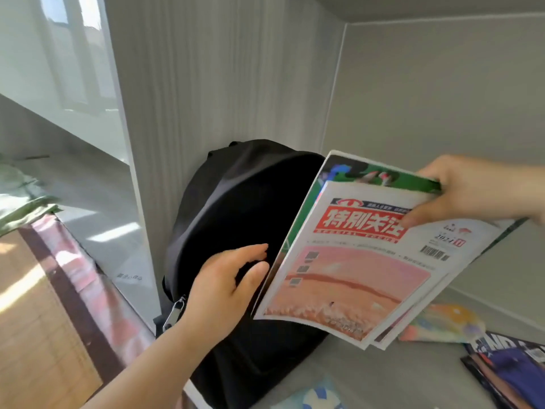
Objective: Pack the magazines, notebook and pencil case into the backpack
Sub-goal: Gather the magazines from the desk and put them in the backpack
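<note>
A black backpack (236,208) stands upright against the wall, with a metal zipper pull (174,313) at its lower left. My right hand (472,193) grips a stack of magazines (359,278) by its top edge; the front one has a white cover with a red title block and a pink picture, and a green one lies behind it. The stack hangs tilted just right of the backpack. My left hand (227,287) rests on the backpack's front, fingers curled at the fabric beside the stack's lower left edge; whether it pinches the fabric is unclear.
A colourful pastel item (442,323) lies on the grey surface under the stack. A dark blue magazine (513,370) lies at the bottom right. A light blue patterned item (318,397) peeks in at the bottom edge. A glossy white panel (88,113) and a wooden surface (32,320) are to the left.
</note>
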A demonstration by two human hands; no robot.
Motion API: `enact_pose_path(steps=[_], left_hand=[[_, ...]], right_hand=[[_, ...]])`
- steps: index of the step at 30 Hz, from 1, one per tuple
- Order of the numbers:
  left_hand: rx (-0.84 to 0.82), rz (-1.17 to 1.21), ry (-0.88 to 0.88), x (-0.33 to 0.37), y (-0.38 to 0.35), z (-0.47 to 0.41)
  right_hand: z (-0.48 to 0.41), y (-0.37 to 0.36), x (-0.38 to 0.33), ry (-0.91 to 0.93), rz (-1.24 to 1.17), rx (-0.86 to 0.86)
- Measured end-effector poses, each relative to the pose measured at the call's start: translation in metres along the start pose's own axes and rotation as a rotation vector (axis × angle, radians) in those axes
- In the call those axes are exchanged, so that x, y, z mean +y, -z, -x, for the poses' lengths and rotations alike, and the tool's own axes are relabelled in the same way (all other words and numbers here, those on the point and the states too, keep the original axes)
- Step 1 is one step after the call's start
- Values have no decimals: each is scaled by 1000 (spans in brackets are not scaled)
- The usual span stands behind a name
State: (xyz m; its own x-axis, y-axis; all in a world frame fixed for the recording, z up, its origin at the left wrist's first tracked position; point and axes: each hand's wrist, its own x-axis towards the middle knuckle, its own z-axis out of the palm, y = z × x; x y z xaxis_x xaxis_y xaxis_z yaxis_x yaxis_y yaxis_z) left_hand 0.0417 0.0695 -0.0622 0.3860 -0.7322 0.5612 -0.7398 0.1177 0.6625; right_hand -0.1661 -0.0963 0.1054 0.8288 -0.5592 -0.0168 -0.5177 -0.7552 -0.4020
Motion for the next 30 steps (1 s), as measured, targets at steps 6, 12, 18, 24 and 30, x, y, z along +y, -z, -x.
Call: enact_pose_path(steps=[6,12,18,24,30], left_hand=[[-424,-818,199,-50,-7,4],[-471,-865,63,-50,-3,-4],[-461,-809,-377,-38,2,9],[-368,-712,-431,-46,10,15],[-298,-559,-434,-40,14,15]], right_hand=[[4,45,-8,22,-57,269],[-27,32,-33,215,-143,442],[-66,-8,-45,274,-260,445],[-75,-16,-36,280,-211,281],[-89,-41,-46,203,59,-37]])
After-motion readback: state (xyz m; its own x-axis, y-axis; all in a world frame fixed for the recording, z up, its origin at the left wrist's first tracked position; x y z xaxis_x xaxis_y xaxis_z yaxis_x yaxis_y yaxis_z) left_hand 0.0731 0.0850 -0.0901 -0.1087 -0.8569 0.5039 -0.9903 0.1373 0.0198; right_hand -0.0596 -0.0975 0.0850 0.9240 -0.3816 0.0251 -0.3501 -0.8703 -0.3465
